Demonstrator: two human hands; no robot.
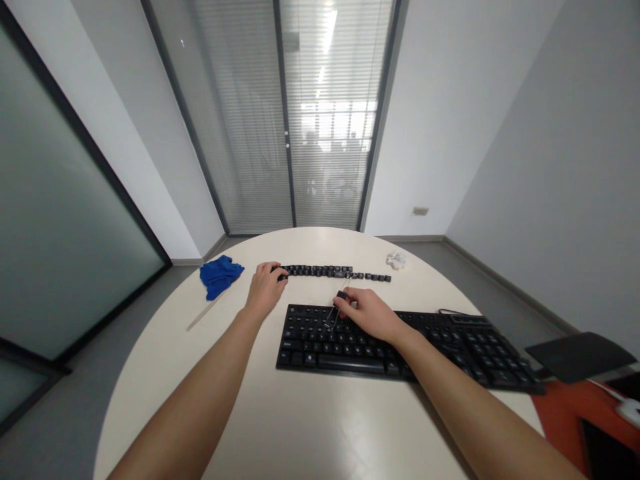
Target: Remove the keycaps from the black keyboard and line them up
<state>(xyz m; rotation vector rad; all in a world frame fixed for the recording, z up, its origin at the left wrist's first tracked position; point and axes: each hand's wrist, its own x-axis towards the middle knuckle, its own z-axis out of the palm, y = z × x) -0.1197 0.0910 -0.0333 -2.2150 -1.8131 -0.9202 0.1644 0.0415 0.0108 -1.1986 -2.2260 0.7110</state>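
Note:
A black keyboard (350,363) lies on the table, with bare patches in its upper rows where keycaps are off. My right hand (370,312) is closed on a wire keycap puller (331,320) with a black middle part, held over the keyboard's upper left area. Behind the keyboard, loose black keycaps (320,271) are lined up in rows. At the left end of these rows is my left hand (266,288), its thumb and fingers closed around keycaps there. The exact grip of its fingertips is partly hidden.
A crumpled blue cloth (219,275) lies at the left, with a thin pale stick (206,313) beside it. Crumpled clear plastic (397,260) sits at the back right. Beyond the round table (165,400), a dark flat object (580,357) juts over a red surface (565,413).

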